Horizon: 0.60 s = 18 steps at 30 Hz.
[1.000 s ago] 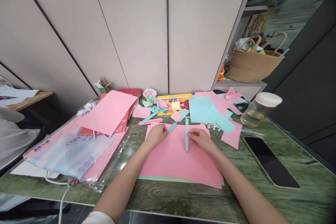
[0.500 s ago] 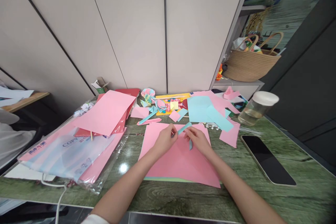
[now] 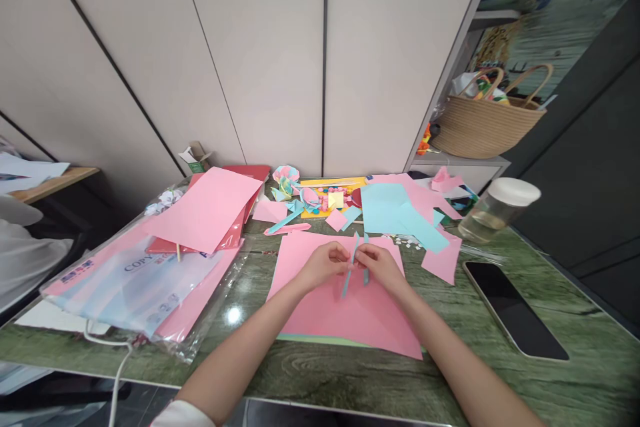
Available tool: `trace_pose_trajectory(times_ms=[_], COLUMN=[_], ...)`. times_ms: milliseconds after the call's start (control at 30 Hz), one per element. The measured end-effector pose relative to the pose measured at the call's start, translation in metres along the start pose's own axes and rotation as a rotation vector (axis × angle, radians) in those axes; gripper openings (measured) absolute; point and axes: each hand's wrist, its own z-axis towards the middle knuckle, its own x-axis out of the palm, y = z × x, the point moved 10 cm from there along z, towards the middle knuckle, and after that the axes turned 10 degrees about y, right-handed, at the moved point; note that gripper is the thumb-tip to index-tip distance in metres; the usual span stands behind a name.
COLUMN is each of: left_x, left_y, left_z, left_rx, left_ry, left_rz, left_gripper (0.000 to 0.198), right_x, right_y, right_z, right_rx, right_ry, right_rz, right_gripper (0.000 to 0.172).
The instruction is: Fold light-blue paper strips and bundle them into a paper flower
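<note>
My left hand [image 3: 326,262] and my right hand [image 3: 379,262] meet over a large pink sheet [image 3: 340,307] lying on the green table [image 3: 350,380]. The left hand pinches a narrow light-blue paper strip [image 3: 349,267] that hangs down between the hands. The right hand pinches a second light-blue strip [image 3: 365,265], held almost upright just beside the first. The two strips stand close together and nearly parallel. Both hands have their fingers closed on the paper.
A packet of copy paper in clear plastic [image 3: 130,277] and a loose pink sheet [image 3: 207,209] lie left. Paper scraps and blue sheets [image 3: 387,210] clutter the back. A lidded glass jar [image 3: 497,210] and a black phone [image 3: 515,310] sit right; a woven basket [image 3: 487,117] stands on a shelf.
Both hands lifted the blue strips off the pink sheet and drew together. The left strip swung from slanting to nearly upright, beside the right strip.
</note>
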Motion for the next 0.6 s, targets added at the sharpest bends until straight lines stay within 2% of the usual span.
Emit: trace_pose_trajectory(times_ms=[233, 433, 600], left_x=[-0.0019, -0.0103, -0.0077], left_y=[0.0024, -0.002, -0.0035], left_z=[0.0003, 0.0, 0.0004], left_rx=[0.006, 0.051, 0.067], left_ry=[-0.033, -0.114, -0.091], left_rz=[-0.063, -0.051, -0.035], left_gripper=[0.032, 0.04, 0.04], right_x=[-0.0031, -0.0068, -0.0048], right_y=[-0.0039, -0.0013, 0.0009], right_z=[0.0006, -0.0032, -0.0037], right_rx=[0.018, 0.023, 0.007], right_ry=[-0.012, -0.067, -0.076], right_rz=[0.006, 0.008, 0.014], right_gripper=[0.022, 0.032, 0.034])
